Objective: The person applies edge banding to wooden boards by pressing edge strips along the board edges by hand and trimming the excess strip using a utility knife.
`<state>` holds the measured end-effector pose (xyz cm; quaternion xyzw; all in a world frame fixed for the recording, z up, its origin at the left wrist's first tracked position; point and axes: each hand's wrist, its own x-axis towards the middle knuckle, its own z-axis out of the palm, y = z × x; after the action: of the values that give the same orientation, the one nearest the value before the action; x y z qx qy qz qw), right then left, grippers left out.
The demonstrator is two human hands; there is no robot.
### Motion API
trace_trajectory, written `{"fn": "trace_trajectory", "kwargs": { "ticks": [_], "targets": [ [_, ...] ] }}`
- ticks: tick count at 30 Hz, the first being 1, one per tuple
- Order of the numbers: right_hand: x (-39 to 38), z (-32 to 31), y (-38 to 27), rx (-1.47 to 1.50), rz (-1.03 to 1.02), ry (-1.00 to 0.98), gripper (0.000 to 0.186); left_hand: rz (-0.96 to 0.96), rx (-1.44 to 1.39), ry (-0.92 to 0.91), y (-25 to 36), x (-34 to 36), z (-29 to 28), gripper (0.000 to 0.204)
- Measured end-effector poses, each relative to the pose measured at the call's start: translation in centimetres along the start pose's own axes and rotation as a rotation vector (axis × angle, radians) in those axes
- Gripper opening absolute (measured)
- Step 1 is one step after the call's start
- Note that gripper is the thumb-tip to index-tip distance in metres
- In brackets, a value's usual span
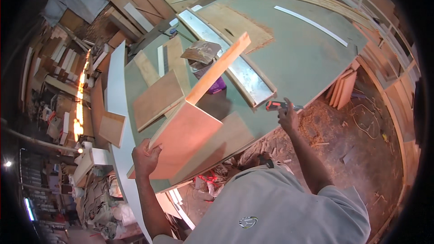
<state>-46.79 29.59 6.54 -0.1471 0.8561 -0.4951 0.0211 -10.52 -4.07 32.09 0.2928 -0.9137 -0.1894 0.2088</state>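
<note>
My left hand (146, 157) is closed round the near left edge of a reddish-brown wooden panel (187, 133). That panel stands tilted on the green-grey worktable (298, 58), and a narrow wooden strip (221, 68) runs from its top corner away to the far right. Past the table's near right edge, my right hand (288, 116) is wrapped round a red-and-black hand tool (274, 105); its exact kind is unclear. Under the strip stands a purple can (217, 84) with a brown, crumpled-looking piece (202, 52) above it. A flat board (214, 142) lies beside the panel's right side.
A long channel-shaped piece with a shiny inner face (246, 74) lies across the table. Beyond it are a thin plywood sheet (235, 27) and a white strip (312, 25). Small boards (341, 90) lean at the table's right side, above a floor strewn with sawdust (316, 126).
</note>
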Motion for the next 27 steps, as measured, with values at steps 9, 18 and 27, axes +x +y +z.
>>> {"fn": "trace_trajectory", "kwargs": {
  "ticks": [9,18,27],
  "targets": [
    [3.1,2.3,1.5,0.301,0.552,-0.108,0.054,-0.2,0.001,-0.208,-7.0,1.1,5.6,0.06],
    [-0.4,4.1,-0.1,-0.025,0.344,0.19,0.045,-0.273,-0.176,-0.544,-18.8,-1.2,15.3,0.064],
    [-11.0,1.2,-2.4,0.247,0.347,0.204,0.063,-0.442,-0.296,-0.722,-23.1,-2.2,16.1,0.061]
  ]
}}
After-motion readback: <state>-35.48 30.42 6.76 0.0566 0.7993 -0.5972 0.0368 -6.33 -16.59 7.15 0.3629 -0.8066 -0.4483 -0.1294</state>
